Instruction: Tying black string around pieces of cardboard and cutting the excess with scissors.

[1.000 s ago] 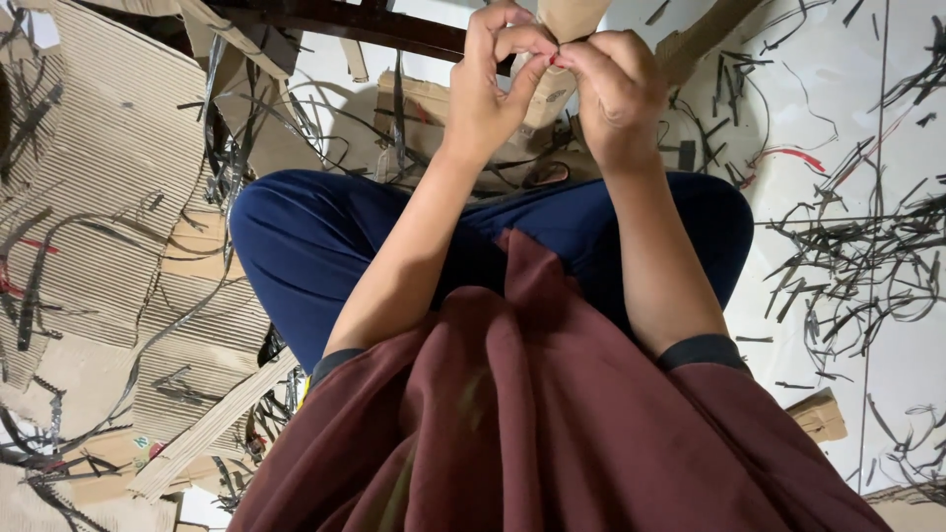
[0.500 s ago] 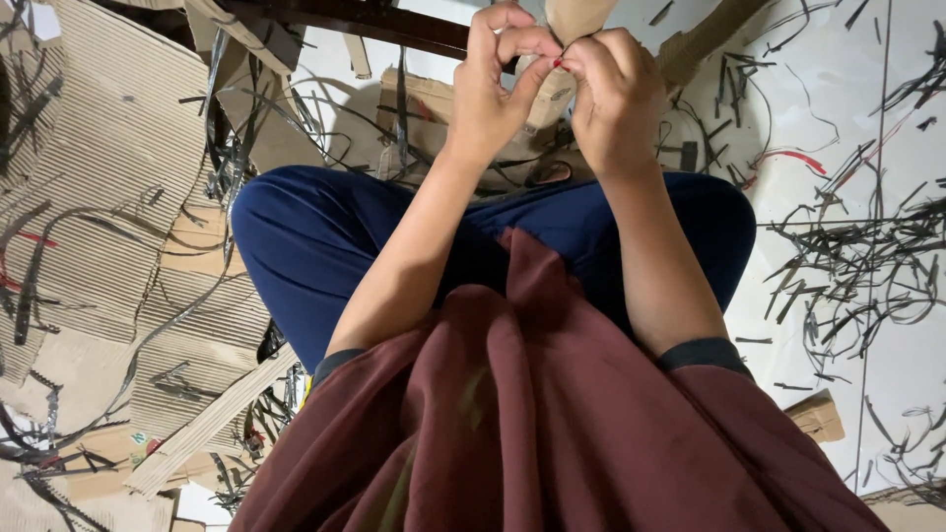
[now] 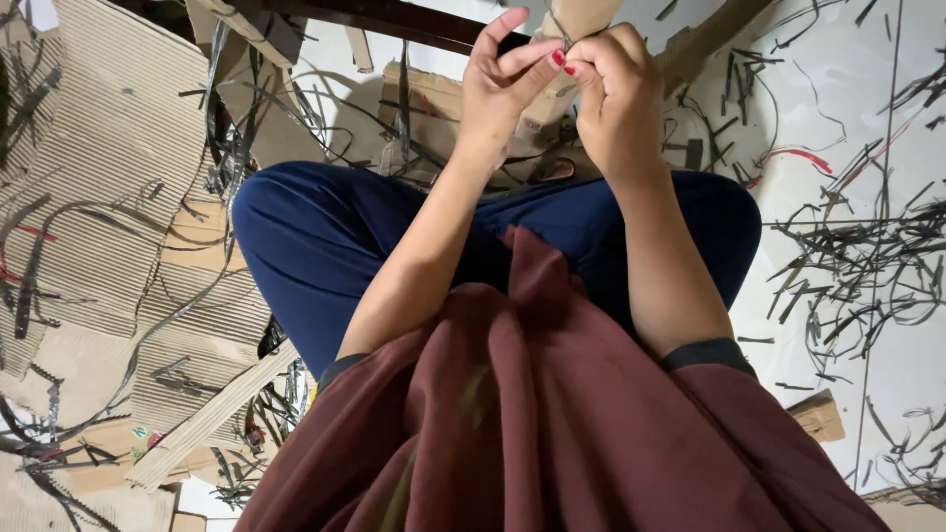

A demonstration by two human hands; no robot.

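I sit cross-legged on the floor in blue trousers (image 3: 325, 246) and a maroon top (image 3: 552, 424). My left hand (image 3: 503, 89) and my right hand (image 3: 616, 94) are raised together in front of me, fingertips pinched on a brown cardboard piece (image 3: 581, 20) that sticks up between them at the top edge. A thin dark strip (image 3: 557, 20) runs by the fingers. Most of the cardboard piece is hidden behind my hands.
Corrugated cardboard sheets (image 3: 108, 167) lie to the left. Thin black strips (image 3: 847, 256) are scattered over the white floor (image 3: 887, 374) at the right. A dark wooden bar (image 3: 394, 20) crosses the top. A small cardboard box (image 3: 816, 416) lies at the lower right.
My hands stay pinched together on the cardboard piece; the fingers have shifted slightly, and the left index finger now points up.
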